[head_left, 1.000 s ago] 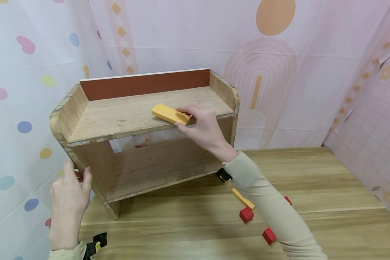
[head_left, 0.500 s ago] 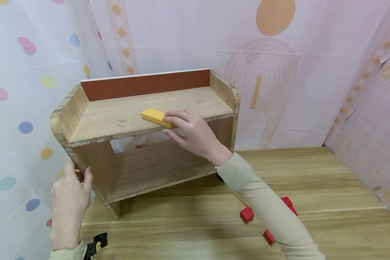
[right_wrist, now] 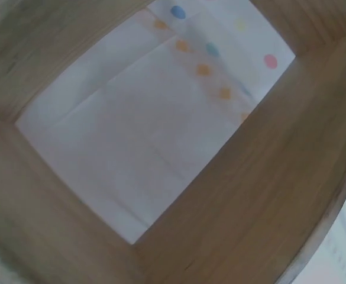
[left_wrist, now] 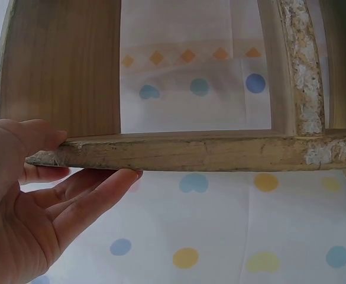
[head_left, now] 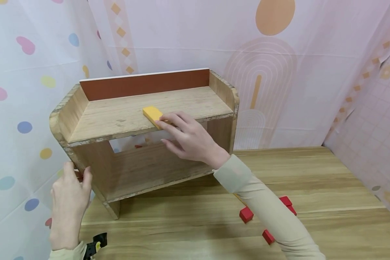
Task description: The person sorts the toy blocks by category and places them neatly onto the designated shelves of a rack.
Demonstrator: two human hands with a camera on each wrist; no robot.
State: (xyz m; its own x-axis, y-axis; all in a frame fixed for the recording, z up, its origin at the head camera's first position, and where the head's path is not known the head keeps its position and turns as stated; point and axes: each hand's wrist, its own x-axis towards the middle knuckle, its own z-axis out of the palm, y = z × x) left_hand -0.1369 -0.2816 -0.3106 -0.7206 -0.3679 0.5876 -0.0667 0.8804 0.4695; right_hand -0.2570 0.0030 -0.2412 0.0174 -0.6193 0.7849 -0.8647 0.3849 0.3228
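Note:
A small wooden shelf unit [head_left: 117, 117] stands on the table, its top board edged by a reddish-brown back strip. On that board near the front edge lies a yellow block [head_left: 151, 112]. My right hand [head_left: 195, 139] touches the block's near right end with its fingertips, the thumb lower and apart from it. In the right wrist view, the shelf's inside fills the picture and only a bit of finger shows at the right edge. My left hand [head_left: 69, 202] grips the shelf's left side panel [left_wrist: 190, 155], thumb on one face and fingers on the other.
Several red blocks, among them a red cube [head_left: 246, 214] and a smaller red block [head_left: 268, 237], lie on the wood-grain table [head_left: 182, 216] to the right. My right sleeve [head_left: 266, 213] mostly covers a yellow piece there. Patterned cloth [head_left: 188, 32] hangs behind and at the sides.
My right hand has moved left with the yellow block, its thumb coming off it. The block has turned, its near end swinging toward the front edge. My left hand stays put.

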